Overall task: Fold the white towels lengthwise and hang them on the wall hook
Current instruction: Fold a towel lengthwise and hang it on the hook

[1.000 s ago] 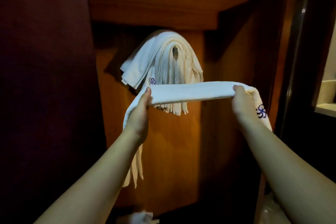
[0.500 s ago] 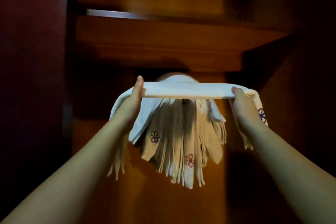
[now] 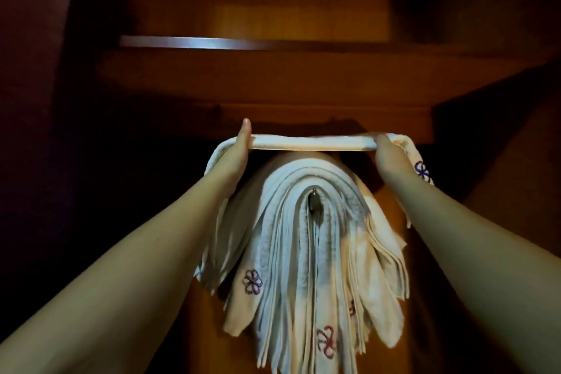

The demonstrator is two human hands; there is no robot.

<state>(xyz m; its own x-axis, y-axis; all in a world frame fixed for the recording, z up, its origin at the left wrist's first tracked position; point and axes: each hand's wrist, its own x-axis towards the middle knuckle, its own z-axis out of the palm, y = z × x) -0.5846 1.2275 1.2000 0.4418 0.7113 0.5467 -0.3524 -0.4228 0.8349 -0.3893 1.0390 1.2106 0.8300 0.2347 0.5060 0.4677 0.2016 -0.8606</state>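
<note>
Mostly buried under the hung towels (image 3: 303, 237): wall hook (image 3: 313, 199). Cut off below: towel ends. Hidden behind the folded towel (image 3: 309, 143): fingers (image 3: 383, 140).

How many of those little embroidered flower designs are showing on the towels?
3 clearly: a purple flower lower left on the hanging towels, a red flower at the bottom, a purple flower beside the right hand. Folds may hide others.

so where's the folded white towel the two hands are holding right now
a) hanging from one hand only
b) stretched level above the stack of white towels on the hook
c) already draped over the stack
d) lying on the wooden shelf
b: the folded white towel is stretched level between the left hand and right hand, above the stack of white towels draped over the metal hook, with a gap showing between them.
</note>
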